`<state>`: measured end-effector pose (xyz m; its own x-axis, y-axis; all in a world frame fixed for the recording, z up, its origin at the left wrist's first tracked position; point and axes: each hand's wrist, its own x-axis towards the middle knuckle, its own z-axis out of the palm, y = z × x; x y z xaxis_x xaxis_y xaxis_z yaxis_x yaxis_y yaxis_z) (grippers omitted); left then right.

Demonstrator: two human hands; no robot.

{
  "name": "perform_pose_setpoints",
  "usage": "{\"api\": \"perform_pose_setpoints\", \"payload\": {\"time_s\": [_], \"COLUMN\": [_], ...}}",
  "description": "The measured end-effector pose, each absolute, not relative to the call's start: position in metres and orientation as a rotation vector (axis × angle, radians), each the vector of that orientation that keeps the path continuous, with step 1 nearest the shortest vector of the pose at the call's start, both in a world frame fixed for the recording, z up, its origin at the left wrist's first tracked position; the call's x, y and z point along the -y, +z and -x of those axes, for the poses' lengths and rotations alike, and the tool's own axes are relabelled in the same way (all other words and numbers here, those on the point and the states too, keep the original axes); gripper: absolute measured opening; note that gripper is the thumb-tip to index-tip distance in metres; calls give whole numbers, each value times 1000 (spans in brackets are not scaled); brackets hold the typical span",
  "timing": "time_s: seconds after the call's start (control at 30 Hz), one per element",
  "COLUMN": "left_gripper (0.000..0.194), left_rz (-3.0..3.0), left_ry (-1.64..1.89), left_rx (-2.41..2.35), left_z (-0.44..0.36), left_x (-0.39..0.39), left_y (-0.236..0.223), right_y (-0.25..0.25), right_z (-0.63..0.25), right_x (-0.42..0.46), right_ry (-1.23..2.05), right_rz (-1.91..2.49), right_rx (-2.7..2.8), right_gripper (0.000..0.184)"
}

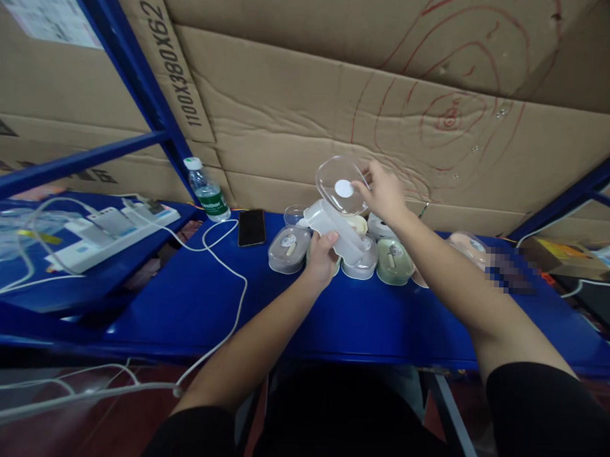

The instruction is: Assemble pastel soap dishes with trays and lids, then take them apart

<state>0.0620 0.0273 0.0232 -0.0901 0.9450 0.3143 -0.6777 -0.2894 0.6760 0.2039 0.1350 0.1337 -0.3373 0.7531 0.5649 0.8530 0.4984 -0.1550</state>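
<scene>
My left hand is closed on a whitish translucent plastic tray, tilted over a group of small containers. Higher up, my right hand pinches the right edge of a clear plastic lid that has a white round patch in its middle. Below the hands stand several lidded plastic containers: a grey one at the left, a pale one partly behind the tray, and a green one to the right. Others behind them are partly hidden by my hands and the tray.
A water bottle and a dark phone are at the back left of the blue table. A white cable crosses the surface from a power strip. Another container sits at the right, and cardboard rises behind.
</scene>
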Motion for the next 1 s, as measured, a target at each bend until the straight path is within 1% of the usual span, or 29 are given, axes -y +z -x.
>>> {"api": "perform_pose_setpoints", "payload": {"time_s": [0.1,0.17,0.3,0.43,0.57,0.7,0.8,1.0], "left_gripper": [81,82,75,71,68,65,64,63], "left_rz": [-770,-700,-607,-544,-530,-530,-577,-634], "left_ry": [1734,1734,1723,1715,1663,1662,1663,1710], "left_rx": [-481,-513,-551,-525,-489,-486,-531,-605], "left_z": [-56,-52,-39,-28,-25,-28,-32,-43], "left_x": [-35,-42,-55,-62,-66,-66,-67,-65], "left_y": [23,21,19,17,16,13,8,3], "right_y": [133,130,118,104,91,84,82,86], "right_z": [-168,-144,-109,-99,-108,-122,-130,-149], "right_x": [-157,-168,-183,-193,-196,-194,-193,-193], "right_ry": [-276,-289,-288,-330,-367,-242,-139,150], "right_rz": [1324,1347,1320,1299,1309,1114,1073,1045], "right_rx": [2318,2442,2641,2745,2805,2904,2949,2657], "right_gripper": [37,37,40,41,34,38,38,42]}}
